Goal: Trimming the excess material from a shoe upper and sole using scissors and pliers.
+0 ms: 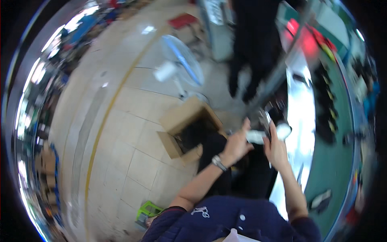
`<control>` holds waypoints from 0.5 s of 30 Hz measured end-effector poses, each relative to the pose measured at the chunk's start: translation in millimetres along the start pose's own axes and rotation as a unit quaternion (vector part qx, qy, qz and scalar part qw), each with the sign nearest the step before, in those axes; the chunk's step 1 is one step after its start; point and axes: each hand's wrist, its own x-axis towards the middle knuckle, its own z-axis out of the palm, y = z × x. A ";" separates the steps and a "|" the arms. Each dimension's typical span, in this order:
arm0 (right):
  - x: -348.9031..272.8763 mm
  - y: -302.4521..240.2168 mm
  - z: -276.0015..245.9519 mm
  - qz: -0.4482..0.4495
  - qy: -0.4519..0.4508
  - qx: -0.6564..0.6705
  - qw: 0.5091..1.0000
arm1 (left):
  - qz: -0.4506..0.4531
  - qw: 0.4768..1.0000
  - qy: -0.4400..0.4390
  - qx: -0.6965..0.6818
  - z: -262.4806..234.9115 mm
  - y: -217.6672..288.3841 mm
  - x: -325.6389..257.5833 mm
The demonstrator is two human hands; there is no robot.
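Observation:
My left hand, with a metal-banded watch on its wrist, is closed around the left end of a small white piece. Beside it, my right hand is closed on a slim shiny metal tool that points away from me; blur hides its exact kind. A rounded white thing shows just beyond my right fingers. Both hands are close together above my dark-clothed lap.
An open cardboard box with dark contents stands on the floor at left. Beyond it is a white fan. A green conveyor belt with dark items runs along the right, past a shiny metal ledge. A person in dark trousers stands ahead.

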 end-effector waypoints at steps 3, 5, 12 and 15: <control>-0.4 13.2 5.9 0.039 -0.146 -0.047 0.987 | -0.044 0.997 -0.055 -0.018 4.6 -0.2 -7.4; 2.7 8.0 -13.0 0.065 -0.186 0.035 0.980 | -0.018 0.997 -0.067 0.021 -1.8 1.1 -5.5; -40.0 58.1 -18.7 0.130 0.043 0.245 0.960 | 0.144 0.976 -0.089 0.138 74.0 32.3 20.4; -52.8 72.8 -28.4 0.135 0.087 0.208 0.965 | 0.163 0.947 -0.062 0.271 101.2 33.3 18.9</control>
